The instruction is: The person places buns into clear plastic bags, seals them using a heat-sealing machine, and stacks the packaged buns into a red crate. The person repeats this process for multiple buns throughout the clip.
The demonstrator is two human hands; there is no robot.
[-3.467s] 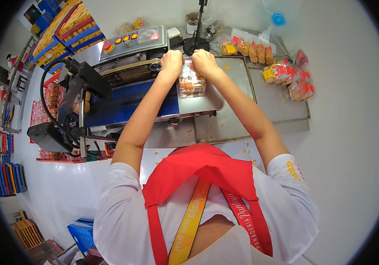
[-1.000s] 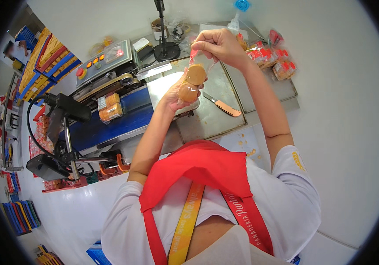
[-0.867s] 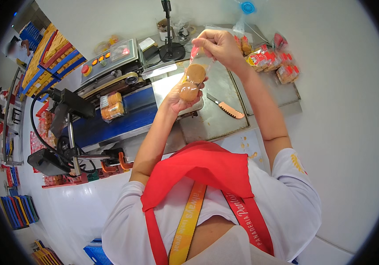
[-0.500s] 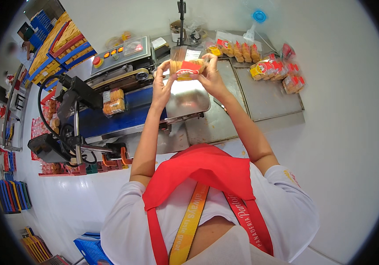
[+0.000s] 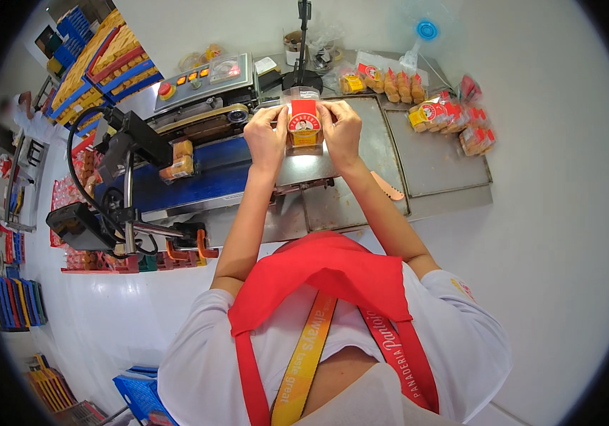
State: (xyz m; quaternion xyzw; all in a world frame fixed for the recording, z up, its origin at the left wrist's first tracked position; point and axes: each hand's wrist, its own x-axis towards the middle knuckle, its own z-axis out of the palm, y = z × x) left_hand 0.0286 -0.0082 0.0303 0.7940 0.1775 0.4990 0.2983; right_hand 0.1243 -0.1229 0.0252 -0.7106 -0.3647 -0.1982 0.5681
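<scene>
Both-hand pinch, left hand, right hand, labelled bag between.

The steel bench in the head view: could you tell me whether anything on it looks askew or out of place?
Mostly tidy. One knife lies loose on the bench beside the right forearm, and the sealed bags sit in an uneven heap. Both hands hold one bag upright.

This is a bakery packing room. A band sealing machine with a blue conveyor stands on a steel worktable. Right of the machine lie bagged baked goods; left of it, stacked crates hold more.
</scene>
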